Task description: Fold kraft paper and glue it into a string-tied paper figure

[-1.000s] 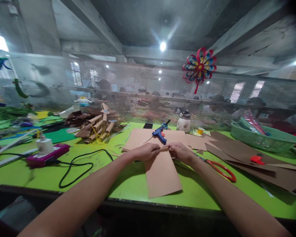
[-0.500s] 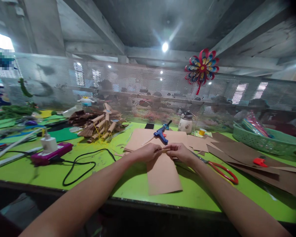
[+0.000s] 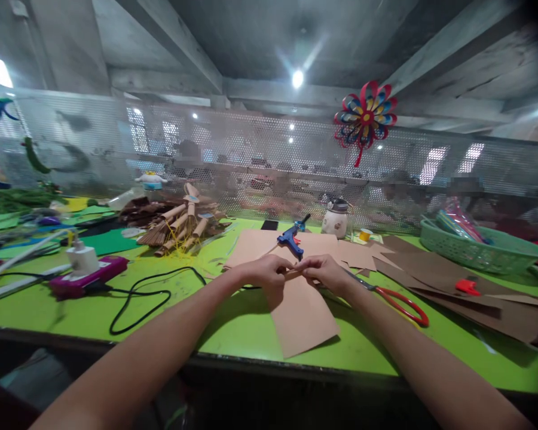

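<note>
A sheet of light brown craft paper [image 3: 303, 319] hangs toward me from between both hands, its far edge rolled or folded at my fingertips. My left hand [image 3: 271, 272] pinches that edge on the left, fingers curled. Close beside it, my right hand [image 3: 325, 272] pinches the same edge on the right. Just beyond the fingers, a blue hot glue gun [image 3: 290, 240] rests on a stack of light brown paper [image 3: 246, 246]. Scissors with red-orange handles [image 3: 403, 304] lie by my right wrist, partly hidden by it.
At left are a purple power strip [image 3: 87, 278] with a white plug, a black cable [image 3: 138, 292] and a pile of rolled paper pieces [image 3: 179, 227]. Dark brown sheets [image 3: 466, 286] and a green basket [image 3: 488, 245] lie right. A jar [image 3: 335, 218] stands behind, before a perforated metal screen [image 3: 242, 161].
The sheet's near end has swung to the right, and its held edge has turned slightly between my fingers. Both hands stay close together, and the view has shifted a little.
</note>
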A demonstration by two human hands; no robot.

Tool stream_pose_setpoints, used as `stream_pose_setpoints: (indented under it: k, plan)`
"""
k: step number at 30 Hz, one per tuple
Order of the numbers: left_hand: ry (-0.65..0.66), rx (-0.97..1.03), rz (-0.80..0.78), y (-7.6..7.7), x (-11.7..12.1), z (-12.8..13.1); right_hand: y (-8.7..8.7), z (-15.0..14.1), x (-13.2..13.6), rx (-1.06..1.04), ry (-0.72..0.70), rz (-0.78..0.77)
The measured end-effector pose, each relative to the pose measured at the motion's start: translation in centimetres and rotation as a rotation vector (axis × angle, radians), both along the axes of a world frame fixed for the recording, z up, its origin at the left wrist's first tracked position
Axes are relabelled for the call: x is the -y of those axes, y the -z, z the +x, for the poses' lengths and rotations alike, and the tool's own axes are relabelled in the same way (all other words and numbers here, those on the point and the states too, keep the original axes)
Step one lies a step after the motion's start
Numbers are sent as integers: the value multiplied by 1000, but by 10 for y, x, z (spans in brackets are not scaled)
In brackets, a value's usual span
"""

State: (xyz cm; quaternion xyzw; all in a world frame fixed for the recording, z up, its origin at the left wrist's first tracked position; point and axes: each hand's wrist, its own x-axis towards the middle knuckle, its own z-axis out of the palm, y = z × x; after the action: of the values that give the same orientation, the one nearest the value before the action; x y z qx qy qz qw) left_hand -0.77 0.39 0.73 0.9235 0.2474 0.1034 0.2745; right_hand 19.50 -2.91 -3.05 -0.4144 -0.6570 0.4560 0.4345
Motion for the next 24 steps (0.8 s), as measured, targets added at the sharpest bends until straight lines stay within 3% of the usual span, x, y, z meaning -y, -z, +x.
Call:
stream_pose_setpoints:
  k: [7,11,17,19,24]
  plan:
    - [-162,139,-258,4,-2,1,1,-8,6,57,54,94]
    - [-117,162,-329,4,-1,1,0,-9,7,65,103,188]
    - [-81,312,-741,9,4,1,-3,-7,3,6,81,247]
    - [-85,354,-738,12,5,4,-4,-8,4,-33,80,248]
    - [-88,386,-545,15,7,12,-12,-9,7,-81,95,203]
